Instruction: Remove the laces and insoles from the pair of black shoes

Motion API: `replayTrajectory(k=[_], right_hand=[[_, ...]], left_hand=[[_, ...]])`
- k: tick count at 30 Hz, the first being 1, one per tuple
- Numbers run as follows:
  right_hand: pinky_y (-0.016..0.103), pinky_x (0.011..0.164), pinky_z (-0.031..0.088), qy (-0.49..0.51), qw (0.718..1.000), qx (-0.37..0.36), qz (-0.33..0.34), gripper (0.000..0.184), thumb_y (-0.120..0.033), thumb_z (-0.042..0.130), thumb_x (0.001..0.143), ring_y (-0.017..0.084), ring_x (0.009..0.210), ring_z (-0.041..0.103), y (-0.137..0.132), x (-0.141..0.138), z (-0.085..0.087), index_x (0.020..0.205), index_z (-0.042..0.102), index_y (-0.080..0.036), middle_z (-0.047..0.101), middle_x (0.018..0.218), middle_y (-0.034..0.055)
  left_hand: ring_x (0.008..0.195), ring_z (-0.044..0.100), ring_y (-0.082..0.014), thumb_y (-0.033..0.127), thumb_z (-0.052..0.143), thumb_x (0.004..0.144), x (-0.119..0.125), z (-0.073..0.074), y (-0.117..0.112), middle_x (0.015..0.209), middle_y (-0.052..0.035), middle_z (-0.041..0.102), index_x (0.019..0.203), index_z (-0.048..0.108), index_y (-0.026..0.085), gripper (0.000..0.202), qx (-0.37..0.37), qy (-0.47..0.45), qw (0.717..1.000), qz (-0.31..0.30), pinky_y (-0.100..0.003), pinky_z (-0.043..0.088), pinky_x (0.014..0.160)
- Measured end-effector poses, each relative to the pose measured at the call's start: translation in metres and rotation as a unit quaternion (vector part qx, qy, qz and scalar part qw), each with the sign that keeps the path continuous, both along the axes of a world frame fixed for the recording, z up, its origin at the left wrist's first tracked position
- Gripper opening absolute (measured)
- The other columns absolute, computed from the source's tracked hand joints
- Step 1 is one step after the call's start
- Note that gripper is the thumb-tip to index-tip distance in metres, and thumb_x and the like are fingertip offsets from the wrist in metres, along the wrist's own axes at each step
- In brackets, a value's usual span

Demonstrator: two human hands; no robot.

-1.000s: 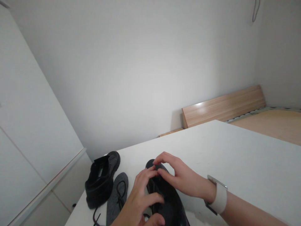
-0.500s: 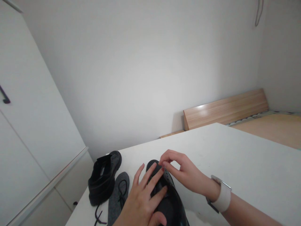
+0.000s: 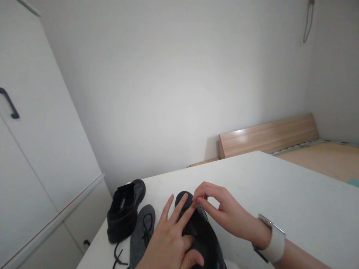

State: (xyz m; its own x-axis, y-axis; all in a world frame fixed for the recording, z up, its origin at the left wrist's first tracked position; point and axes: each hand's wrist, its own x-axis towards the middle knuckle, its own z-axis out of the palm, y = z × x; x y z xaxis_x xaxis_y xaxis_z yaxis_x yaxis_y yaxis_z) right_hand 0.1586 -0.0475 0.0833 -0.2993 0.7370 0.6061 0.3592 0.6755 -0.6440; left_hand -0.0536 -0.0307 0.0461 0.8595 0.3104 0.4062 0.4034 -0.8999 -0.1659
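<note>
A black lace-up shoe (image 3: 203, 231) stands on the white table with its toe pointing away from me. My left hand (image 3: 175, 235) lies across it, fingers spread; the index and middle fingers stretch over the front while others bend in at the opening. By the row of eyelets, my right hand (image 3: 217, 203) pinches thumb and forefinger together beside a left fingertip. What that pinch holds, if anything, is too small to make out. A grey insole (image 3: 137, 239) lies to the left, with a black shoelace (image 3: 146, 231) looped on top.
A second black shoe (image 3: 123, 213) stands farther left on the white table (image 3: 252, 186), a lace end (image 3: 117, 257) lying in front of it. White cabinets (image 3: 42, 130) rise at the left. Beyond the table are a wall, a wooden headboard (image 3: 266, 136) and a bed (image 3: 322, 158).
My right hand has shifted slightly right and down, still pinched at the eyelets. Lower fingers of my left hand have bent inward. The view has tilted a little.
</note>
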Motion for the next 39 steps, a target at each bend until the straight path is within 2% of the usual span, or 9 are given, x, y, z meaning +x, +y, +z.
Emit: replayTrajectory(k=[3,8,12,15,21,28,33,36,39], right_hand=[[0.029,0.077,0.047,-0.020,1.000,0.008,0.009,0.016,-0.015,0.050,0.096,0.017,0.083,0.058,-0.006,-0.001,0.004,0.090,0.064,-0.018,0.062,0.088,0.0043],[0.029,0.081,0.048,-0.026,0.999,0.010,0.024,0.017,-0.017,0.048,0.097,0.017,0.088,0.059,-0.016,0.000,0.009,0.096,0.065,-0.020,0.064,0.094,0.0049],[0.029,0.082,0.048,-0.030,0.998,-0.010,0.046,0.016,-0.019,0.049,0.097,0.016,0.088,0.060,-0.023,-0.004,0.015,0.094,0.065,-0.021,0.065,0.093,0.0041],[0.026,0.075,0.048,-0.101,0.990,-0.065,0.069,0.014,-0.016,0.053,0.093,0.015,0.080,0.060,-0.027,-0.009,0.020,0.087,0.065,-0.021,0.065,0.087,0.0018],[0.022,0.060,0.043,-0.257,0.957,-0.129,0.028,0.011,-0.009,0.061,0.081,0.013,0.067,0.059,-0.021,-0.014,0.015,0.083,0.066,-0.019,0.067,0.078,0.0003],[0.019,0.047,0.033,-0.409,0.896,-0.159,0.063,0.010,-0.008,0.068,0.073,0.011,0.052,0.054,-0.007,-0.028,0.016,0.073,0.074,-0.015,0.068,0.063,0.0016],[0.022,0.036,0.020,-0.575,0.812,-0.076,0.070,0.002,-0.013,0.076,0.067,0.007,0.034,0.030,-0.004,-0.047,0.029,0.066,0.076,-0.014,0.062,0.048,0.0002],[0.022,0.034,0.020,-0.636,0.768,-0.029,0.066,0.004,-0.011,0.075,0.063,0.009,0.033,0.040,-0.001,-0.055,0.028,0.067,0.076,-0.011,0.065,0.050,0.0049],[0.023,0.035,0.027,-0.651,0.755,-0.014,0.077,0.014,-0.008,0.071,0.062,0.017,0.040,0.057,0.001,-0.057,0.019,0.075,0.076,-0.008,0.070,0.058,0.0120]], left_hand=[[0.144,0.020,-0.0413,0.060,0.045,0.091,-0.002,0.000,0.001,0.155,-0.0128,0.034,0.088,0.076,0.020,0.050,0.021,-0.020,0.999,-0.020,-0.071,0.012,0.113],[0.142,0.027,-0.0416,0.064,0.048,0.087,-0.007,0.002,0.001,0.153,-0.0176,0.037,0.117,0.065,0.016,0.060,0.025,-0.042,0.999,-0.017,-0.070,0.018,0.113],[0.142,0.031,-0.0354,0.059,0.042,0.093,-0.010,-0.011,0.004,0.154,-0.0154,0.036,0.131,0.055,0.021,0.055,-0.086,-0.094,0.992,0.002,-0.064,0.024,0.115],[0.140,0.035,-0.0299,0.051,0.036,0.098,-0.008,-0.024,0.006,0.151,-0.0135,0.040,0.137,0.049,0.024,0.049,-0.195,-0.179,0.964,0.006,-0.053,0.033,0.114],[0.136,0.039,-0.0320,0.053,0.060,0.088,-0.004,-0.024,0.007,0.147,-0.0130,0.041,0.148,0.034,0.029,0.070,-0.332,-0.287,0.898,0.016,-0.054,0.035,0.112],[0.137,0.035,-0.0269,0.018,0.055,0.087,-0.003,-0.025,0.006,0.146,-0.0088,0.039,0.150,0.030,0.030,0.068,-0.401,-0.308,0.863,0.005,-0.054,0.022,0.118],[0.137,0.034,-0.0275,0.018,0.049,0.089,-0.003,-0.030,0.008,0.146,-0.0095,0.038,0.151,0.029,0.029,0.066,-0.398,-0.301,0.867,0.007,-0.055,0.022,0.117],[0.136,0.034,-0.0291,0.025,0.048,0.092,-0.005,-0.030,0.008,0.146,-0.0099,0.040,0.151,0.029,0.028,0.062,-0.391,-0.299,0.870,-0.003,-0.056,0.022,0.116],[0.137,0.034,-0.0287,0.027,0.046,0.095,-0.006,-0.028,0.006,0.147,-0.0088,0.040,0.151,0.028,0.029,0.059,-0.390,-0.301,0.870,-0.007,-0.056,0.022,0.116]])
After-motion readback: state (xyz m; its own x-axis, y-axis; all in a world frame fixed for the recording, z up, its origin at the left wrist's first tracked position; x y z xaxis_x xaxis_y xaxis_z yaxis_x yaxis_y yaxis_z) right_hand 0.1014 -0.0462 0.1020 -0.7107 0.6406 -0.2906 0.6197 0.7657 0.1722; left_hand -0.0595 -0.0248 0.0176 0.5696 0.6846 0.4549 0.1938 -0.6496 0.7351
